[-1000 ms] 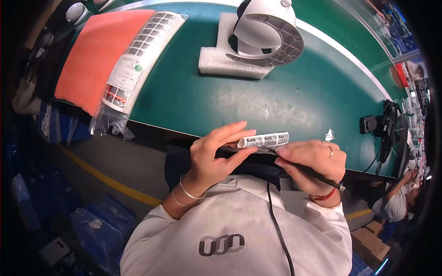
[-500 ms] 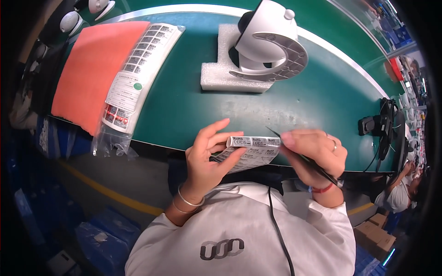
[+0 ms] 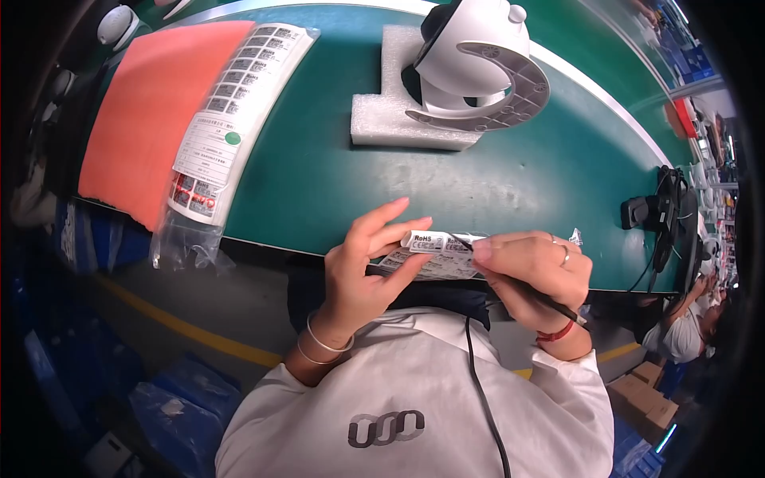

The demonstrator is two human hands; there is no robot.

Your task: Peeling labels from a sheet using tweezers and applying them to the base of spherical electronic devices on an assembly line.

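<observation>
So the left hand (image 3: pixel 362 275) is pinching a small white label sheet (image 3: pixel 434 253) between thumb and fingers, grip closed on it, holding it up just over the near edge of the green bench (image 3: pixel 319 175), while the right hand (image 3: pixel 530 275) is closed around thin black tweezers (image 3: pixel 522 283) with the tip sitting right on the sheet's top edge. Further back on the bench a white dome-shaped device (image 3: pixel 478 68) is lying tilted on a white foam block (image 3: pixel 382 111), and off to the left a clear bag of label sheets (image 3: pixel 231 127) is overlapping an orange mat (image 3: pixel 151 111). Over at the right edge a black cable bundle (image 3: pixel 669 223) is hanging by the bench.
</observation>
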